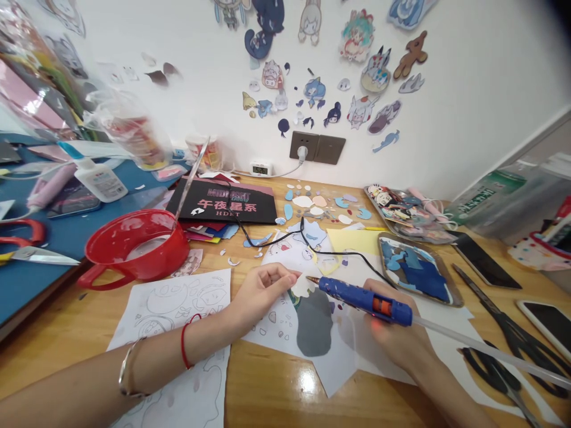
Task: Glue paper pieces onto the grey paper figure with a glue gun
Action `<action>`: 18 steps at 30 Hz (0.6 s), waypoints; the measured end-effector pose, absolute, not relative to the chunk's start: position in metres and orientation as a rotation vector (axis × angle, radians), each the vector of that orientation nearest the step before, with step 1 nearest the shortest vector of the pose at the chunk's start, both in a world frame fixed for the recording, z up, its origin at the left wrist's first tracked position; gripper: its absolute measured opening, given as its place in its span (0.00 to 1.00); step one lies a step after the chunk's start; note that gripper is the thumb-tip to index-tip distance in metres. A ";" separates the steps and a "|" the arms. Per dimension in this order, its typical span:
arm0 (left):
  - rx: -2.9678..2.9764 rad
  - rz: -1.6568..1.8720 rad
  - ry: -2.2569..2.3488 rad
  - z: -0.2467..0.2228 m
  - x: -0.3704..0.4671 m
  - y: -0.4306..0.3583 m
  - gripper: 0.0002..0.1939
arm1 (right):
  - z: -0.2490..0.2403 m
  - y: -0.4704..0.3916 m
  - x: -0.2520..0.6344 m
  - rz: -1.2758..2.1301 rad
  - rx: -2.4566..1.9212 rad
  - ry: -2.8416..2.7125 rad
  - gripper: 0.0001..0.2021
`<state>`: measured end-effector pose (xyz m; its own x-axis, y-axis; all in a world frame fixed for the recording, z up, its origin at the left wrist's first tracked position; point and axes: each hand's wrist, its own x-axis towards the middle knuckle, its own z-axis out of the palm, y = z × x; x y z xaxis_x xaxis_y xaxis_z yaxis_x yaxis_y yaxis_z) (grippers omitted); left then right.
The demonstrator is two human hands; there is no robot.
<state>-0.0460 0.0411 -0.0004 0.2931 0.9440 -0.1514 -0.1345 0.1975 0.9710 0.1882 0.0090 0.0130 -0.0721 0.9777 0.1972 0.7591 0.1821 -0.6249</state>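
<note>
My left hand [263, 291] pinches a small white paper cutout [303, 286] between thumb and fingertips, above the papers on the wooden table. Wrapped round a blue glue gun [348, 292], my right hand [397, 333] keeps its metal tip at the cutout's upper right edge; I cannot tell whether they touch. A clear glue stick [473, 342] runs out of the gun's back end. Beneath both hands lie a grey paper shape [314, 327] and white sheets with pencil drawings. Another drawn sheet [178, 321] is under my left forearm.
A red mug [138, 246] with a metal utensil stands at left, near a white glue bottle [100, 178] and orange-handled scissors [40, 252]. Black scissors [504, 327] and phones lie at right. A black cord [339, 252] crosses the middle. Paper pieces [312, 202] are scattered behind.
</note>
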 end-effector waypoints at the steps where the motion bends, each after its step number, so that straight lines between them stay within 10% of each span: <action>1: 1.084 0.952 0.965 0.000 -0.046 0.041 0.14 | 0.014 0.009 0.189 0.485 -1.623 -1.887 0.05; 18: 1.093 0.924 0.936 -0.002 -0.047 0.043 0.18 | 0.019 0.010 0.193 0.684 -1.686 -1.700 0.05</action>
<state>-0.0469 0.0431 -0.0021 0.3261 0.9335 -0.1489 -0.1364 0.2023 0.9698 0.1930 0.0103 0.0190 0.0281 0.9964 0.0801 0.6634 0.0413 -0.7471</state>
